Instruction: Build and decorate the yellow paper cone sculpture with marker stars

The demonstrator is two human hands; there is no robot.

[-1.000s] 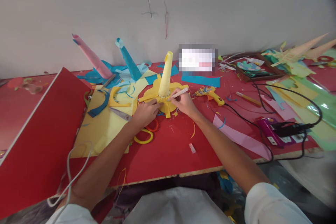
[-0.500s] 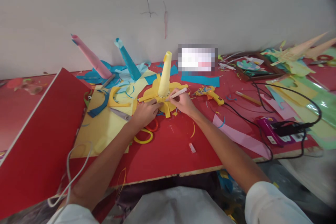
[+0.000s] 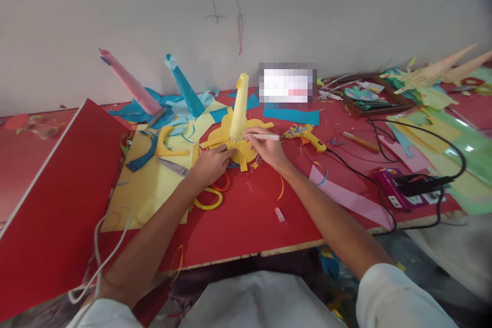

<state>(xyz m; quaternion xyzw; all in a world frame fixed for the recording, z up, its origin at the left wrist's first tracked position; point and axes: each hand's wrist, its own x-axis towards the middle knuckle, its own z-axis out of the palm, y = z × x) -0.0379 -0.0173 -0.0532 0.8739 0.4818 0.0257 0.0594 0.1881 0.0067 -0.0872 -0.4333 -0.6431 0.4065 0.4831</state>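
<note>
Since half a second ago, your right hand [image 3: 271,151] has swung its white stick [image 3: 265,137] from an upward slant to nearly level, bringing the tip to the right side of the yellow cone's [image 3: 239,107] foot; whether it touches can't be told. Your left hand [image 3: 211,164] has kept its place on the work.

Under both your hands spreads the red table [image 3: 238,236]. Well to the left of your left hand, a red board [image 3: 65,205] stands tilted. Nearer that same hand, on its left, lies a pale yellow sheet [image 3: 146,200]. Farther off, beyond your left hand and to its left, a pink cone [image 3: 132,83] and a blue cone [image 3: 188,89] lean leftward. Between your hands sits the yellow petalled base [image 3: 242,156], with the yellow cone standing nearly upright on it. Your left fingers are bent close together on the base's near left part; the thumb is hard to see, so you can't tell whether it pinches the paper. Just beside your left hand, scissors [image 3: 173,167] lie partly beneath your wrist. To the right of your right hand rests a yellow glue gun [image 3: 305,136]. Your right thumb and fingers pinch the stick like a pen. Nearer you than that hand lies a small pink piece [image 3: 280,214].
</note>
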